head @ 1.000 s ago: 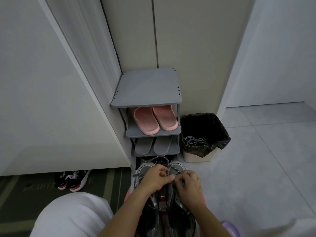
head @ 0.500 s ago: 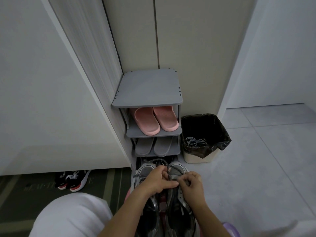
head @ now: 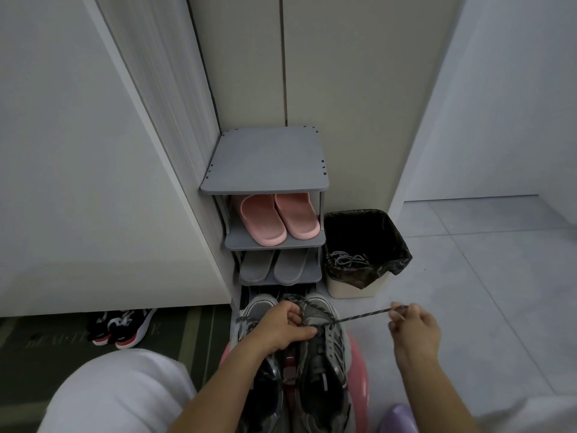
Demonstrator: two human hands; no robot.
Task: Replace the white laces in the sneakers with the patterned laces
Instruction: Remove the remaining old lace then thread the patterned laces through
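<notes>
The lace (head: 362, 316) lay at lower centre, stretched taut from the top of the sneaker (head: 324, 364) up and rightward, its long axis nearly level across the frame. The right hand (head: 415, 332) pinched its far end between curled fingers, well out from the sneaker. The left hand (head: 281, 326), nearer, gripped the other strand right over the sneaker.
</notes>
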